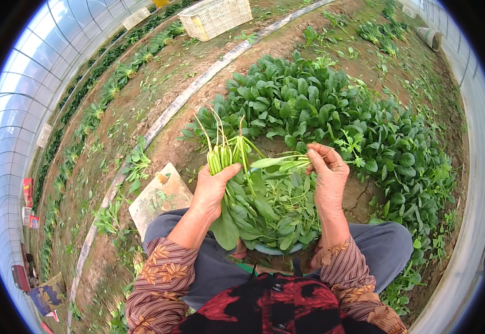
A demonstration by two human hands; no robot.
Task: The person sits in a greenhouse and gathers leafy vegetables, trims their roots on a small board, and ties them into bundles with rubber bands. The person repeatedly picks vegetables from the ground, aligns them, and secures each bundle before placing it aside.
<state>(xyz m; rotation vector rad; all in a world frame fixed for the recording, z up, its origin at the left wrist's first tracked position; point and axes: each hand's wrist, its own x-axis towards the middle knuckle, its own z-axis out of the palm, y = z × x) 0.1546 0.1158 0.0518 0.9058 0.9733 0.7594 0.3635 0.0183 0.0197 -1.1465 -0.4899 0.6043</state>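
My left hand [215, 183] grips a bunch of spinach [230, 156], its pale thin roots pointing up and its broad leaves hanging down. To its right, my right hand [328, 165] pinches a few loose spinach leaves and stems [286, 162] between thumb and fingers, with a thin root strand sticking out. Below both hands, between my knees, sits a basin [284, 250] heaped with loose green leaves [290, 204]. Only parts of its light blue rim show.
Spinach plants [296, 92] grow densely ahead and to the right. A pale hose [196, 85] crosses the soil on the left, near a dirty plastic container [163, 196]. Harvested bunches [111, 89] lie in a row beyond. A cream plastic crate [215, 18] stands farther off. Greenhouse film [472, 175] edges the right.
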